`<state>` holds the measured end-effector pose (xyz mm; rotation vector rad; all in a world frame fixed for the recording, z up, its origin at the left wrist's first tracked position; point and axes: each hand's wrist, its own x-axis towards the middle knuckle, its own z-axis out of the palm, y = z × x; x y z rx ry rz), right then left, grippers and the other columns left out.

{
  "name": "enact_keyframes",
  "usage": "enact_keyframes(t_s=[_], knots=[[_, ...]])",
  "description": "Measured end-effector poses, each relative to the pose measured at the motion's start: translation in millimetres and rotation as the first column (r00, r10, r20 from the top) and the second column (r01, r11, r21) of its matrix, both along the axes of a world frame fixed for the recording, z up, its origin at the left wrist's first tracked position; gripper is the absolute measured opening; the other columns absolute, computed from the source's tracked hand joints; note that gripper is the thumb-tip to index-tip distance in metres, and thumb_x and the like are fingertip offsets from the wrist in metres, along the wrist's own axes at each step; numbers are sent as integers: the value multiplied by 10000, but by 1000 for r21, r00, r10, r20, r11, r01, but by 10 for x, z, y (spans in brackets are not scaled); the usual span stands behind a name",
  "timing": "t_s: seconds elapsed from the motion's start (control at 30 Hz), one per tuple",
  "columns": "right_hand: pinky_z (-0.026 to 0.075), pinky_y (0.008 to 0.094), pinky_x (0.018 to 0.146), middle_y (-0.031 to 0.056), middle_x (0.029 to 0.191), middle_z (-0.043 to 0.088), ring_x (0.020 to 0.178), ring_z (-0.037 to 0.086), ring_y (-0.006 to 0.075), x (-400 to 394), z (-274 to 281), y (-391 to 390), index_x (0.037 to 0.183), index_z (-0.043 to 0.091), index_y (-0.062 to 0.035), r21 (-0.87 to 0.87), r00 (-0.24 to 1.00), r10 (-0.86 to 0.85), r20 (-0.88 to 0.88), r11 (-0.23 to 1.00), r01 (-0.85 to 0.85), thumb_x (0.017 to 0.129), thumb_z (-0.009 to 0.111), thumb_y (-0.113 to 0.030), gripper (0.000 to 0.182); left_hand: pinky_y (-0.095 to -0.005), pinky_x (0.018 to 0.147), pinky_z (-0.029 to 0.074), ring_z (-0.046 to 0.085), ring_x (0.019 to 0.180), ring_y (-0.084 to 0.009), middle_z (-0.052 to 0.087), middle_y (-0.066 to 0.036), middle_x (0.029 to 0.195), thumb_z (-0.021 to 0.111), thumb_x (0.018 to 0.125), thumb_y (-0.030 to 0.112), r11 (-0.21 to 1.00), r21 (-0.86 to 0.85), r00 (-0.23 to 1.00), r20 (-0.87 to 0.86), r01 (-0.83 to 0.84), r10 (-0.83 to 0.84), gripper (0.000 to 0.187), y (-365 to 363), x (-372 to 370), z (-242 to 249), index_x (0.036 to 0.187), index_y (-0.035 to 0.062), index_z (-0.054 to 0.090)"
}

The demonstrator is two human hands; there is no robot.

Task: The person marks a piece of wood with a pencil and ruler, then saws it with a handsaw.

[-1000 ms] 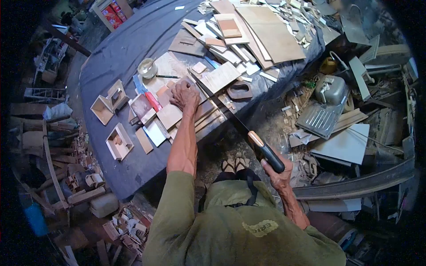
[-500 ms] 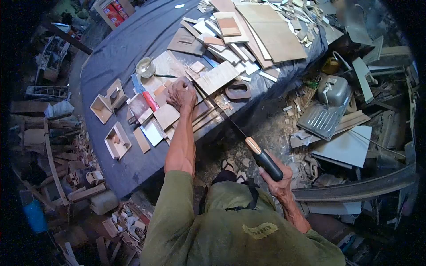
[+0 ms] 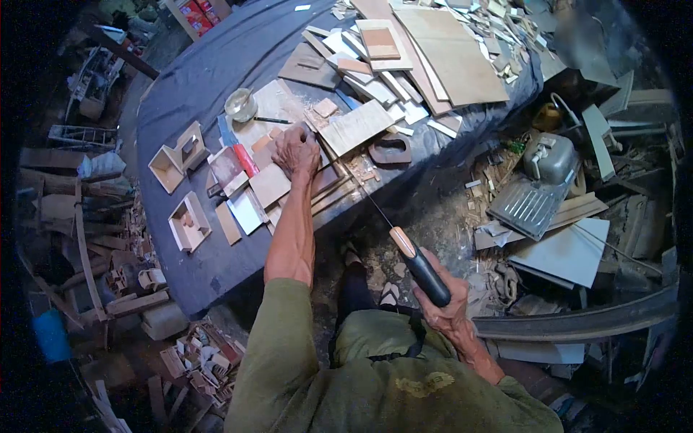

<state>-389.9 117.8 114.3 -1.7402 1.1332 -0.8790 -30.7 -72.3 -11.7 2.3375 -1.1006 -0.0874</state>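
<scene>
My right hand (image 3: 445, 299) is wrapped round the black and wood-coloured handle (image 3: 420, 268) of a handsaw. Its thin blade (image 3: 378, 206), seen nearly edge-on, reaches up and left to the edge of the workbench, by some wood strips (image 3: 339, 193). My left hand (image 3: 297, 151) is on the bench with its fingers curled down against a piece of wood; the fingertips and most of that piece are hidden. Just right of it lies a pale flat board (image 3: 355, 128). A dark block with an oval hollow (image 3: 390, 149) rests near the blade's far end.
A glass jar (image 3: 240, 106), a pencil (image 3: 273, 120), a red tool (image 3: 245, 160) and small open wooden boxes (image 3: 190, 222) lie on the dark-covered bench (image 3: 206, 278). Large boards (image 3: 451, 58) and offcuts are piled farther back. At right, a metal sink (image 3: 535, 202) stands among scrap on the floor.
My right hand and the saw handle have shifted slightly left. My left hand keeps its place on the wood. The feet below have moved apart, and the whole view has shifted a little.
</scene>
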Motion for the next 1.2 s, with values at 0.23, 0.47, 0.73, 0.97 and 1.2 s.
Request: enact_keyframes(t_s=[0.23,0.47,0.73,0.97,1.2], knots=[[554,297,699,178,997,736,757,719,172,75,48,-108,1401,552,-42,83,1000,-3,-14,996,5,798,726,-18,628,-547,959,354,503,1177,-324,618,-65,1122,607,824,252,1000,-14,998,64,18,-17,175,63,-31,30,959,148,649],[550,290,679,194,932,727,743,711,151,98,-14,-118,1389,562,-42,-51,1000,-9,-28,999,8,796,716,-13,614,-556,950,354,491,1197,-315,618,-60,1146,604,850,270,999,-24,998,41,38,-37,189,14,13,-25,990,157,665],[542,282,663,180,939,731,750,701,133,150,43,-141,1386,569,-66,-23,1000,-27,14,999,28,796,711,-2,610,-589,954,353,503,1193,-313,620,-67,1170,585,902,316,1000,-29,989,147,7,-3,234,-12,-20,-50,1070,177,669],[543,302,644,168,905,726,690,698,163,205,-5,-172,1383,572,-62,9,999,-29,-25,1000,30,785,705,6,616,-600,951,354,500,1195,-312,617,-72,1173,569,919,343,997,-30,986,154,64,-59,271,9,-9,-57,1125,191,657],[547,312,632,166,897,729,646,688,173,191,-12,-228,1402,559,-75,-36,999,-2,-48,999,1,790,734,-13,639,-609,961,347,494,1212,-320,614,-67,1200,563,918,354,998,-63,986,165,24,-13,303,-34,41,-160,1170,214,657]])
